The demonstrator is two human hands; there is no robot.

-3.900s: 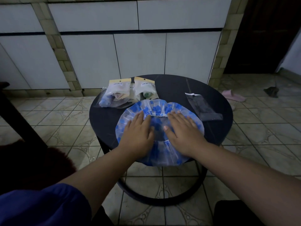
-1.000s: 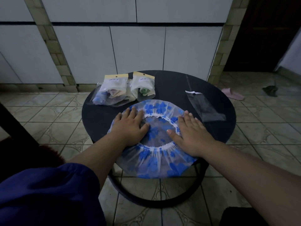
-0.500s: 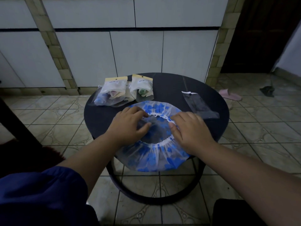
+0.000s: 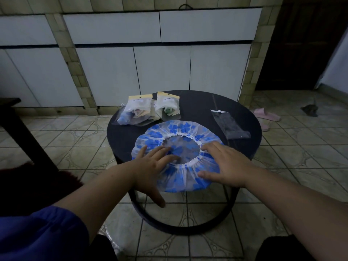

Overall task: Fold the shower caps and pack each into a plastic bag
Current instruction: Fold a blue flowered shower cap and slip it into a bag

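Gloom dulls the print on two packed bags (image 4: 148,112) lying behind the shower cap (image 4: 177,151) on the round desk (image 4: 243,117); folded caps show through them. An empty plastic bag (image 4: 230,124) lies right of the cap. Left hand (image 4: 152,166) and right hand (image 4: 226,162) press flat, fingers spread, on the cap's near side, which overhangs the desk edge.

A blue-flowered clear shower cap (image 4: 180,132) lies flat, opening up, at the worktop's (image 4: 197,104) near edge. 1 empty plastic bag (image 4: 228,122) lies right of it; 2 packed bags (image 4: 148,110) sit behind.
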